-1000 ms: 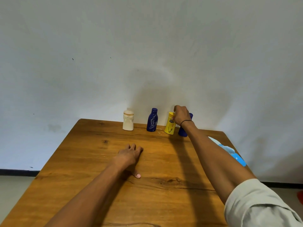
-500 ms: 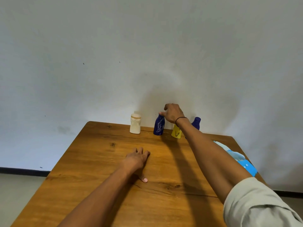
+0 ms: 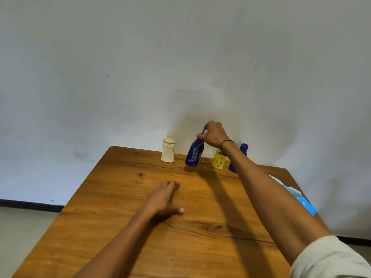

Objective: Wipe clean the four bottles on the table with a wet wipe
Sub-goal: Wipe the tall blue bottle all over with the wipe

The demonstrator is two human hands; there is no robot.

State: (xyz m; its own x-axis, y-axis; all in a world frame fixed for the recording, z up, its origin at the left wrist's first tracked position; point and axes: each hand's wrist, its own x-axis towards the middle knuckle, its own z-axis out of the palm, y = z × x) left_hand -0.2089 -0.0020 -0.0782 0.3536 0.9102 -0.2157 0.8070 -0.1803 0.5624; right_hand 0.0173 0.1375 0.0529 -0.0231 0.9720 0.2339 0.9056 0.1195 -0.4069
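Blue bottle [image 3: 194, 153] tilted, centre frame at table's far edge | our right hand [image 3: 214, 135] curls fingers round its top | our left hand [image 3: 163, 195] lies flat, fingers straight, on wooden table [image 3: 120, 217] | cream bottle [image 3: 168, 149], yellow bottle [image 3: 218, 161] flank it

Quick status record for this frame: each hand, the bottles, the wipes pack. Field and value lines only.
right hand: right hand grips the top of the blue labelled bottle, which is tilted
left hand: left hand rests flat on the table, holds nothing
white bottle: white bottle upright, untouched
yellow bottle: yellow bottle upright, partly behind the forearm
plain blue bottle: plain blue bottle mostly hidden by the forearm
wipes pack: blue wipes pack at the table's right edge
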